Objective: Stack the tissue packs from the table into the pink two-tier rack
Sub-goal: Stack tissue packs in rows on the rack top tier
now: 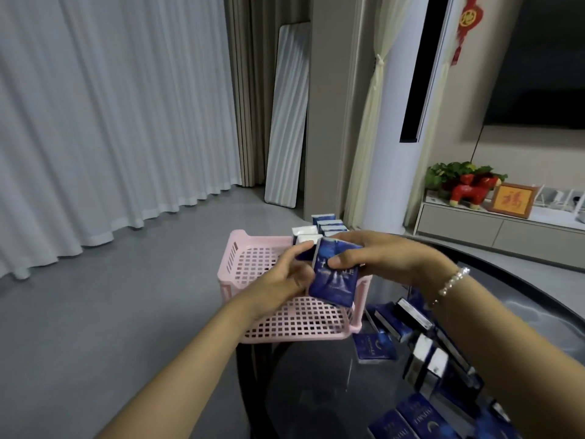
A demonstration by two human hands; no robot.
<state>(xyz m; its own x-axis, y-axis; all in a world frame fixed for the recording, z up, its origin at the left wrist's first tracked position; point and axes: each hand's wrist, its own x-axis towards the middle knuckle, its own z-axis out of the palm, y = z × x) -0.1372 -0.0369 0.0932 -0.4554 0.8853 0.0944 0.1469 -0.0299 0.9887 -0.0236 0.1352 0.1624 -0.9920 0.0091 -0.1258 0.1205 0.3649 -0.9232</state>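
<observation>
Dark round table [522, 299], pink rack [253, 258], both hands' fingers [343, 259] pinching blue tissue pack [335, 285]

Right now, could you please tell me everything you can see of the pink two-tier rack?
The pink two-tier rack looks like moulded plastic, with square-grid shelf floors and slotted side walls. It stands upright at the left edge of the dark round table. Its lower tier appears bare where visible. At the back right of the upper tier, blue and white tissue packs stand in rows. Both hands, the left hand and right hand, hold a blue tissue pack above it; whether they touch the rack is unclear.
</observation>
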